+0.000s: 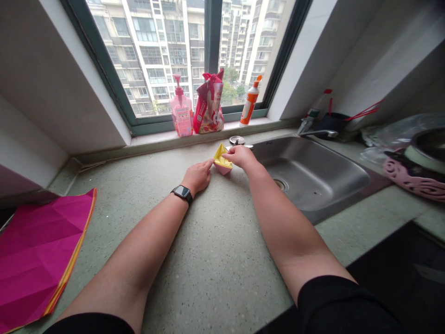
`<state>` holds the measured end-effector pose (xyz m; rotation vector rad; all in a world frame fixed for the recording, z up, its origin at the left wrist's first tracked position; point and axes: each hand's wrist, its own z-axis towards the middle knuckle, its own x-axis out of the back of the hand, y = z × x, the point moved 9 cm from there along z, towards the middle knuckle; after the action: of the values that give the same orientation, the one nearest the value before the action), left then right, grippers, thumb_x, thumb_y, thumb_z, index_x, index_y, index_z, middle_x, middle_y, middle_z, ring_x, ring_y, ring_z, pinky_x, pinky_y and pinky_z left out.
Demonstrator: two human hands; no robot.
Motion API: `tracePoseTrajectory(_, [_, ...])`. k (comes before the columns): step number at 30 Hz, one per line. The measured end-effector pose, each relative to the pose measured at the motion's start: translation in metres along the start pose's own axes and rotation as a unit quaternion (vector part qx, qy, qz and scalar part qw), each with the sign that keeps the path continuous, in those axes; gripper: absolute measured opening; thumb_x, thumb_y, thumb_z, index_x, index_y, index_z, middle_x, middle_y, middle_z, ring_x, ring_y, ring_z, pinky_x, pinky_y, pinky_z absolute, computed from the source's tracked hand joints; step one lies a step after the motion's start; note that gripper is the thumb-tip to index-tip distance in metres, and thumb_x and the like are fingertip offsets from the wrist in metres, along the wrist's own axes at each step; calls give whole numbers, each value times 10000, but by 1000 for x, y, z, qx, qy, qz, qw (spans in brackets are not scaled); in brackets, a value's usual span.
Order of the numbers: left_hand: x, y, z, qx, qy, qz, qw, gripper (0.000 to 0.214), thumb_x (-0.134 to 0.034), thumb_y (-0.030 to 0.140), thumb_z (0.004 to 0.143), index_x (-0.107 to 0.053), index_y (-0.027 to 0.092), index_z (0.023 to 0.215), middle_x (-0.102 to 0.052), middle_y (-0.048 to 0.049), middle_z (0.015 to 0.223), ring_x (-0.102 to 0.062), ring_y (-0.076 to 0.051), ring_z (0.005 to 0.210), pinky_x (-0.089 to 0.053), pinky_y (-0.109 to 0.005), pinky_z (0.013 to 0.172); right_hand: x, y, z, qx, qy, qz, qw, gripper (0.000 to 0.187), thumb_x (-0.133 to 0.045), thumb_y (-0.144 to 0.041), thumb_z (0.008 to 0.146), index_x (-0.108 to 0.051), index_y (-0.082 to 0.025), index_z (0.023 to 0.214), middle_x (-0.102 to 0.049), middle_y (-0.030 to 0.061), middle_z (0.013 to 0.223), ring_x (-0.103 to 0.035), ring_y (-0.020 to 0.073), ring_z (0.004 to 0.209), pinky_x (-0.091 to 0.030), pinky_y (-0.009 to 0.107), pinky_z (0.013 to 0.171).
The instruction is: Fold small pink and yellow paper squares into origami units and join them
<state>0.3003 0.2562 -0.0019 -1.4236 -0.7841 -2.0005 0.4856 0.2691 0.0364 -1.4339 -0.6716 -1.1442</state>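
A small folded paper boat (223,169), yellow on its upper inside and pink below, stands on the speckled grey-green counter with a yellow point rising at its back. My right hand (242,157) pinches its right side, thumb and fingers at the yellow paper. From the left, my left hand (199,177) reaches it with the fingers closed together and the fingertips at its left corner. Part of the boat's right edge is hidden behind my right fingers. A black watch (182,191) is on my left wrist.
At right is a steel sink (333,185) with a tap (318,133). A pink pump bottle (181,113), a red bag (209,104) and an orange-white bottle (249,103) stand along the windowsill. Creased magenta sheets (41,250) lie at left.
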Motion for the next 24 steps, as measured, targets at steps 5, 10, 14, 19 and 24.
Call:
tracePoseTrajectory(5, [1, 1, 0, -3, 0, -1, 1000, 584, -531, 180, 1070, -474, 227, 1649, -690, -102, 1545, -696, -268, 1352, -565, -392, 1142, 0, 3, 0, -13, 2, -20, 1000, 160, -779, -349, 925, -816, -213, 849, -811, 81, 891, -712, 220, 828, -416, 293, 657])
tracePoseTrajectory(10, [3, 2, -1, -7, 2, -2, 1000, 597, -537, 169, 1059, -484, 218, 1651, -689, -109, 1544, -696, -281, 1350, -566, -403, 1140, 1, 1, -1, -7, 11, -27, 1000, 120, -749, -291, 933, -830, -217, 884, -823, 76, 917, -718, 214, 841, -421, 289, 670])
tracePoseTrajectory(14, [3, 2, -1, -8, 4, -2, 1000, 599, -544, 163, 1048, -498, 222, 1642, -689, -104, 1546, -703, -284, 1334, -572, -411, 1132, 4, -4, -2, 2, 20, -32, 999, 123, -763, -313, 933, -845, -222, 918, -828, 69, 937, -720, 216, 855, -425, 283, 670])
tracePoseTrajectory(19, [3, 3, -1, -13, 8, -5, 1000, 607, -542, 155, 1041, -501, 234, 1642, -678, -90, 1564, -710, -283, 1322, -573, -410, 1126, 8, -5, -2, 13, 31, -33, 999, 145, -756, -331, 945, -844, -219, 918, -823, 65, 923, -714, 213, 847, -425, 287, 671])
tracePoseTrajectory(24, [3, 3, -1, -16, 15, -9, 1000, 623, -549, 151, 1034, -493, 234, 1649, -670, -95, 1572, -707, -285, 1329, -575, -413, 1124, 12, -7, -2, 20, 48, -36, 998, 164, -735, -339, 960, -842, -219, 929, -824, 68, 956, -719, 218, 877, -431, 296, 682])
